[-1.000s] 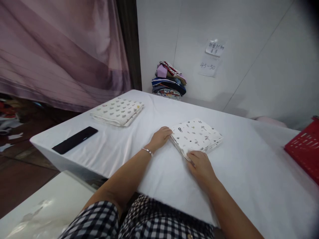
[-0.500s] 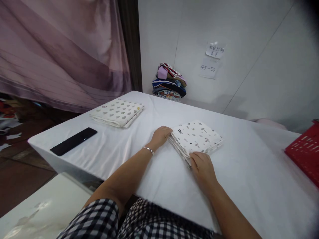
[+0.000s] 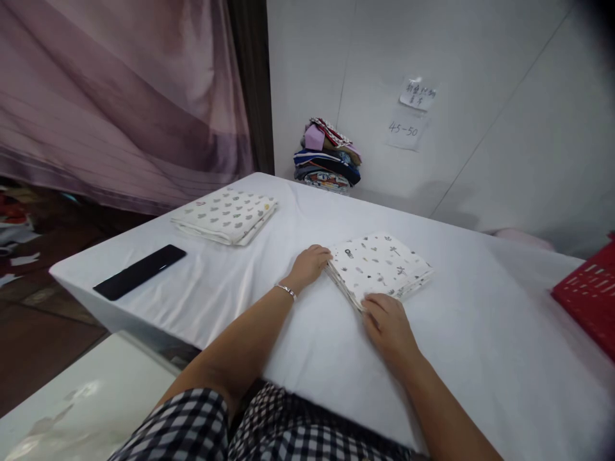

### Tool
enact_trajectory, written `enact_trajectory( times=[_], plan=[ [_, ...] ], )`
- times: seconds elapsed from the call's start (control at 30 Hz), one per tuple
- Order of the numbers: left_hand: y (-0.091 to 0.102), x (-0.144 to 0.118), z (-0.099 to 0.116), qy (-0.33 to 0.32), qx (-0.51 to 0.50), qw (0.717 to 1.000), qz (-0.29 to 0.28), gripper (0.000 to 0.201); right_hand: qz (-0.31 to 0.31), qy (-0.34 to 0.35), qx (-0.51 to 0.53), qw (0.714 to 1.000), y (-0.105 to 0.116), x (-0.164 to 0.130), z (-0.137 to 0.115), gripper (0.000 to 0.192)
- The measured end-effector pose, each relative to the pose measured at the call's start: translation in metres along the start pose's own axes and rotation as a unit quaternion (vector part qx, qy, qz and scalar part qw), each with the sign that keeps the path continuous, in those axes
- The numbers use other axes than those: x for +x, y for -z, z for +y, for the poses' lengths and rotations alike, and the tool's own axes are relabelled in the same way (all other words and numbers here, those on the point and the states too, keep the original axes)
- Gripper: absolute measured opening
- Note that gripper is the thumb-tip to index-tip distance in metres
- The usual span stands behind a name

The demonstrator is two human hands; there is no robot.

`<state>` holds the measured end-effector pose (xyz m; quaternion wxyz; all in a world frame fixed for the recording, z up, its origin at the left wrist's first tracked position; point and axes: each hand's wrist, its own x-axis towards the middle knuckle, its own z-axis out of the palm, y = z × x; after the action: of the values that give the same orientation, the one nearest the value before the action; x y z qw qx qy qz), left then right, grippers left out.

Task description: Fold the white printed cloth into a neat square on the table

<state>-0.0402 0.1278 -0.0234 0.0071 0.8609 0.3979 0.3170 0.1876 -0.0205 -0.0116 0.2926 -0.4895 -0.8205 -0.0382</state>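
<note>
A folded white cloth (image 3: 377, 262) with small palm trees, leaves and other prints lies on the white-covered table in front of me. At its left corner is my left hand (image 3: 311, 264), with a bracelet at the wrist. Its fingers are closed on the edge of the layers, the tips partly hidden. My right hand (image 3: 390, 325) pinches the near corner, thumb against the edge and fingers over the top. Further left rests a second folded cloth (image 3: 225, 216), off-white with grey leaf-like shapes, out of reach of both hands.
A dark flat phone-like slab (image 3: 140, 272) lies near the table's left edge. A stack of folded fabrics (image 3: 327, 157) stands by the wall at the far edge. A red plastic basket (image 3: 589, 294) is at the right. Handwritten paper signs (image 3: 404, 128) hang on the wall.
My right hand has shifted slightly up and left at the near corner, and the layers' edge there hangs less and looks neater. The left hand stays at its corner.
</note>
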Motion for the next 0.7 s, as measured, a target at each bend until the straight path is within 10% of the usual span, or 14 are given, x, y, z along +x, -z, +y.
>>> enact_trajectory(
  times=[0.7],
  plan=[
    [0.007,-0.003,0.028,-0.064,-0.012,0.997,-0.052,0.020,-0.006,-0.002,-0.006,1.000,-0.003,0.002,0.001,0.025]
  ],
)
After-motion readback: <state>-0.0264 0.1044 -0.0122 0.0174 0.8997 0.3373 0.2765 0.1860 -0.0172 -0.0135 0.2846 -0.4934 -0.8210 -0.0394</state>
